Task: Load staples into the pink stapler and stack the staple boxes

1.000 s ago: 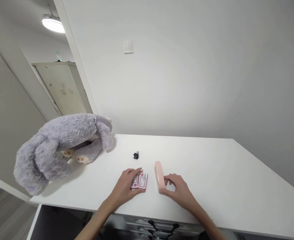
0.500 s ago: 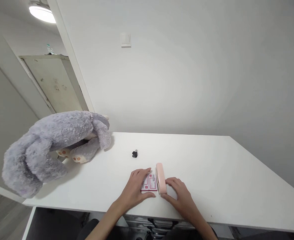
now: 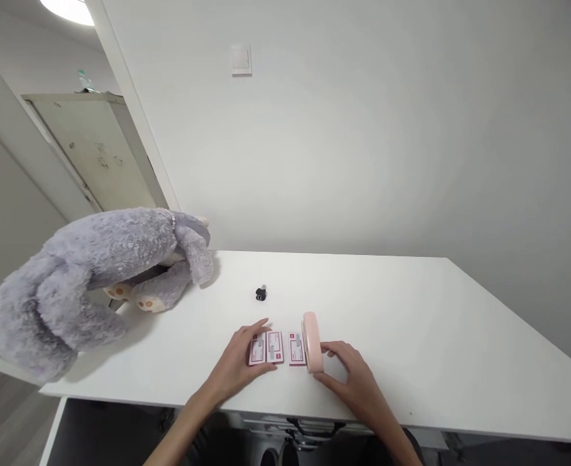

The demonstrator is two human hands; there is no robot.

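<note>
Three small white boxes with red print [image 3: 276, 347] lie in a row near the front of the white table [image 3: 412, 323]. My left hand [image 3: 234, 362] rests on the leftmost box, fingers curved over it. A pink stapler [image 3: 312, 341] lies just right of the rightmost box [image 3: 296, 349], touching it. My right hand [image 3: 351, 375] cups the near end of the stapler with its fingers bent round it.
A large grey plush toy [image 3: 96, 272] lies on the table's left corner and hangs over the edge. A small black clip [image 3: 261, 294] sits behind the boxes. The table's front edge runs close under both wrists. A wall stands behind the table.
My left hand has slid two of the boxes to the left, leaving one box against the stapler. The right hand stays on the stapler.
</note>
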